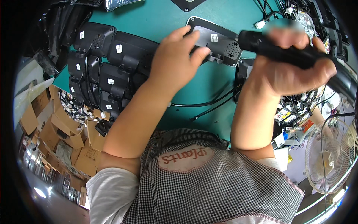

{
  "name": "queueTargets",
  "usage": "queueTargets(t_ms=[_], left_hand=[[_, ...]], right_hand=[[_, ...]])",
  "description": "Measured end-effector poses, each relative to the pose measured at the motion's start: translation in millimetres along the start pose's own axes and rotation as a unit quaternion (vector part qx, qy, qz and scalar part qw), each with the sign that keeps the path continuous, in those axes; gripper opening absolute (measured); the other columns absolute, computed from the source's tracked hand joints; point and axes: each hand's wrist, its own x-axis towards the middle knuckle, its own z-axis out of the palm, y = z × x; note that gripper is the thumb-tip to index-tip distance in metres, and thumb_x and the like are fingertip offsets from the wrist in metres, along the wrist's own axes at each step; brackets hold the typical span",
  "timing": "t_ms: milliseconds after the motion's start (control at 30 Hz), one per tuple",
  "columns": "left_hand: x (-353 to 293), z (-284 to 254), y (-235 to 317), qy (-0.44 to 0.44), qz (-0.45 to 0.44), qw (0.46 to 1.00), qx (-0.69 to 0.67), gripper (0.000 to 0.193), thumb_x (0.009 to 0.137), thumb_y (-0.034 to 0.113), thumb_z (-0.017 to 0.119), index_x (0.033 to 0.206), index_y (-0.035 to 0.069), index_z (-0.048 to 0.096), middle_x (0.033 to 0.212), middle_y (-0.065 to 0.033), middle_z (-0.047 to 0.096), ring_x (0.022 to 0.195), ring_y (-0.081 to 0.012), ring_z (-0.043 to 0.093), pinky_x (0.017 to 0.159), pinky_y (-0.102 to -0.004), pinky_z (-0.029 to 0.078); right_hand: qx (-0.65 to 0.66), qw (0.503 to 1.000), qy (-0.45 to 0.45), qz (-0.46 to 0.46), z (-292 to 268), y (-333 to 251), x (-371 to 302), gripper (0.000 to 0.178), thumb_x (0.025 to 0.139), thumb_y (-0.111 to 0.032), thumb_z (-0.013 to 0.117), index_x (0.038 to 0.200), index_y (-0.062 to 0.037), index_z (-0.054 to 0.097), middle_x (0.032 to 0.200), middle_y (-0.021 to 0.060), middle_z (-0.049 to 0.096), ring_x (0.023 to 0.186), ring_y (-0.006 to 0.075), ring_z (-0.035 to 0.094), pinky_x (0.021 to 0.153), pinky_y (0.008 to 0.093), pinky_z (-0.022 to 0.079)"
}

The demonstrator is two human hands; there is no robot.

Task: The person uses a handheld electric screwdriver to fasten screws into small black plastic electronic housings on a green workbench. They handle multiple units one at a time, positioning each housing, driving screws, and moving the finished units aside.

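A black plastic housing (pixel 223 40) with a white label and a round cluster of holes lies at the far middle of the green table. My left hand (pixel 177 56) is over its left side, fingers spread and thumb apart, fingertips at the edge. My right hand (pixel 291 71) is wrapped round a thick black electric screwdriver (pixel 257 42), held nearly level. The driver's narrow tip points left, close to the housing's right edge; whether it touches cannot be made out. Motion smears the right hand, and a blurred patch covers part of it.
Rows of similar black housings (pixel 112 71) with cables stand at the left. Another housing (pixel 244 71) lies under my right wrist. Black cables (pixel 209 105) cross the near table (pixel 186 119). Cardboard boxes (pixel 61 123) are at the left, a fan (pixel 328 156) at the right.
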Motion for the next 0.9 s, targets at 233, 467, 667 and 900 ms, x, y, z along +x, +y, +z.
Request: queueTargets(t_ms=[233,467,667,900], left_hand=[[-3,19,17,-0.015,0.036,0.999,0.004,0.045,0.071,0.023,0.070,0.111,0.004,0.058,0.121,-0.0181,0.048,0.103,-0.0333,0.050,0.087,-0.0388,0.043],[-1,18,15,-0.009,0.057,0.998,0.024,0.045,0.068,0.022,0.070,0.106,0.002,0.059,0.117,-0.0175,0.050,0.102,-0.0301,0.051,0.085,-0.0351,0.046],[-1,19,13,-0.008,0.056,0.998,0.020,0.045,0.067,0.020,0.069,0.106,0.002,0.059,0.117,-0.0172,0.050,0.102,-0.0304,0.050,0.085,-0.0350,0.046],[-1,20,9,-0.034,0.066,0.997,0.035,0.043,0.067,0.018,0.067,0.106,0.002,0.058,0.116,-0.0169,0.050,0.102,-0.0318,0.050,0.083,-0.0360,0.046]], right_hand=[[-0.113,0.991,0.006,-0.078,3,56,6,0.035,0.078,-0.040,0.057,0.093,-0.0094,0.048,0.065,0.0082,0.057,0.050,0.0238,0.051,0.054,0.0420,0.046],[-0.111,0.988,-0.001,-0.107,14,68,-3,0.041,0.076,-0.030,0.070,0.099,-0.0047,0.048,0.069,0.0049,0.052,0.059,0.0139,0.052,0.054,0.0253,0.048],[-0.104,0.988,-0.021,-0.114,12,76,-3,0.041,0.075,-0.025,0.072,0.100,-0.0034,0.047,0.070,0.0057,0.053,0.059,0.0138,0.053,0.053,0.0248,0.048],[-0.052,0.985,-0.096,-0.131,5,95,-5,0.043,0.065,0.009,0.070,0.100,0.0024,0.046,0.076,0.0072,0.054,0.065,0.0144,0.057,0.056,0.0248,0.052]])
